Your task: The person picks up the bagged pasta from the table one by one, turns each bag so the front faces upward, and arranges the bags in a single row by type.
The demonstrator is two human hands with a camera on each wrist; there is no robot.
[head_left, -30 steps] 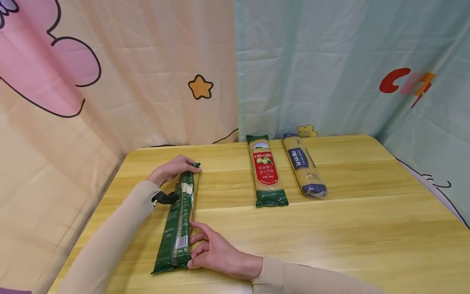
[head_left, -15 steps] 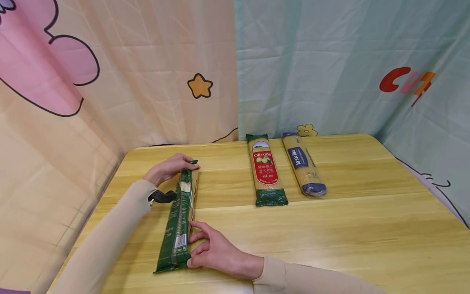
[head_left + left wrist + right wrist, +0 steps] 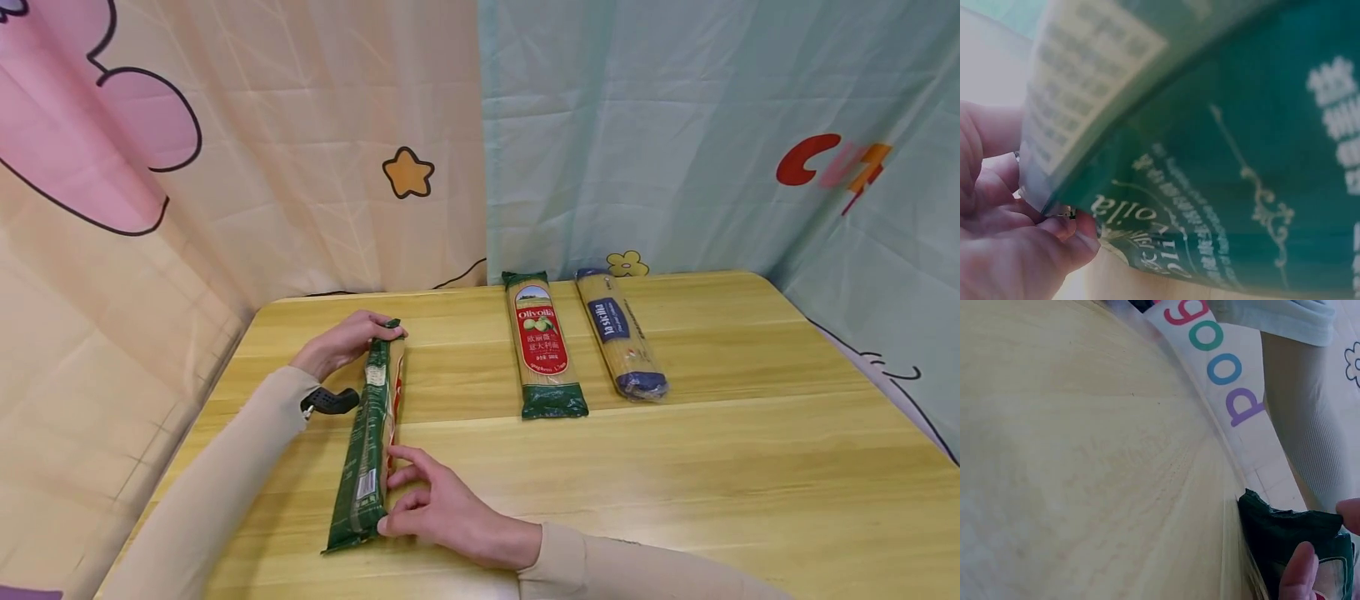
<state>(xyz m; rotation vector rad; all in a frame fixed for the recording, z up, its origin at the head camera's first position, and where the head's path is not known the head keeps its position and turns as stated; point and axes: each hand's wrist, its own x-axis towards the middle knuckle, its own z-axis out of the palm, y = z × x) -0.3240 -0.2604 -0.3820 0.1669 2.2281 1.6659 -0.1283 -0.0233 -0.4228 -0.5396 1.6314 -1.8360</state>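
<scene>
A green-backed pack of spaghetti [image 3: 363, 450] stands tilted on its long edge at the table's left, its back with the barcode facing left. My left hand [image 3: 347, 340] grips its far end; in the left wrist view that hand's fingers [image 3: 1079, 240] hold the crimped corner beside the green printed back. At the near end, my right hand [image 3: 450, 504] holds the right side, thumb at the bottom corner and fingers along the front face. The right wrist view catches the pack's dark green end [image 3: 1291, 525] between thumb and a finger.
Two more packs of spaghetti lie flat at the back of the wooden table [image 3: 675, 475]: one with a red label [image 3: 538, 333] and green ends, one with a blue label [image 3: 618, 333]. Printed curtains [image 3: 337, 125] close off the back and sides.
Both hands have tipped the pack further onto its edge, so its back looks narrower and more of the front's red shows. Its near end has shifted slightly right. The other packs stay put.
</scene>
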